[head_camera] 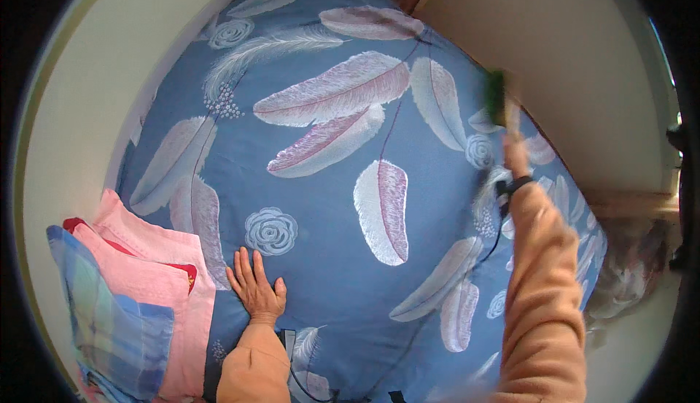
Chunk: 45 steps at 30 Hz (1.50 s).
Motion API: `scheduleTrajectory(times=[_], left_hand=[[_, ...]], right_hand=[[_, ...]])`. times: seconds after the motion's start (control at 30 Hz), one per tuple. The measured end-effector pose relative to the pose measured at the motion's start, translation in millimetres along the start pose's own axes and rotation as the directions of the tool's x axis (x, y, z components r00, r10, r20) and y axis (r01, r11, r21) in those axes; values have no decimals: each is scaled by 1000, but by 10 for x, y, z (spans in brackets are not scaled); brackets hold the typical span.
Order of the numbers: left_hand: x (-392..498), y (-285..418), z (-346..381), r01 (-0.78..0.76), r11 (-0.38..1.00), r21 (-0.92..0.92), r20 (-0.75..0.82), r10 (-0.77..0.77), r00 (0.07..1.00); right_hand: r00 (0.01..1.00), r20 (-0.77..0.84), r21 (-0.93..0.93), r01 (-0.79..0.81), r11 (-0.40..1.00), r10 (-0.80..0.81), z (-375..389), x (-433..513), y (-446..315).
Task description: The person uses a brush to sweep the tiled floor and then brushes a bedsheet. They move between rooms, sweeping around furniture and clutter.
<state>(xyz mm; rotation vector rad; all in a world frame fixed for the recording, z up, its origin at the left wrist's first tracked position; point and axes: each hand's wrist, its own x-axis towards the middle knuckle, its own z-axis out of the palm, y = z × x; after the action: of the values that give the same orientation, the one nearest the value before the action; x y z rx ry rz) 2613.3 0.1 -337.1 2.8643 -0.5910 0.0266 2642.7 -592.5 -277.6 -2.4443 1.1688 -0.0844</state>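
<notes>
A blue bed sheet (328, 206) printed with pale feathers and roses spreads out before me. My left hand (256, 288) rests palm down on it, fingers apart and holding nothing, just below a printed rose. Out to the far right, my right hand (515, 154) grips the wooden handle of a bed brush (496, 96) with green bristles. Both hand and brush are blurred. The bristles face left, close to the sheet's right edge; whether they touch the cloth I cannot tell.
Folded pink cloth (158, 282) and blue checked cloth (117, 326) are piled at the left edge. Pale walls stand left (82, 102) and right (525, 25). A dark cable (492, 250) runs near my right arm. A clear plastic bag (623, 277) lies beyond the right edge.
</notes>
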Motion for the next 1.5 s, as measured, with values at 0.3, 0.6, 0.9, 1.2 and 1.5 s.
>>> scheduleTrajectory(times=[0.3, 0.6, 0.9, 1.2, 1.5], left_hand=[[-88, 23, 58, -40, 991, 129, -75, 50, 996], [-108, 9, 112, -73, 975, 209, -85, 92, 992], [-130, -19, 111, -85, 972, 218, -119, 113, 987], [-200, -178, 319, -109, 936, 336, -194, 182, 964], [-460, 746, -193, -54, 893, 447, 173, -27, 985]], right_hand=[[406, 706, 305, 565, 767, -580, 145, -2759, 419], [423, -291, 764, -438, 474, 858, -1150, -2434, 3145], [742, 475, 837, -547, 17, 473, -38, -3782, 2412], [704, 542, 798, -602, -19, 458, -60, -3685, 2562], [731, 599, 782, -622, -43, 326, -42, -3670, 2715]])
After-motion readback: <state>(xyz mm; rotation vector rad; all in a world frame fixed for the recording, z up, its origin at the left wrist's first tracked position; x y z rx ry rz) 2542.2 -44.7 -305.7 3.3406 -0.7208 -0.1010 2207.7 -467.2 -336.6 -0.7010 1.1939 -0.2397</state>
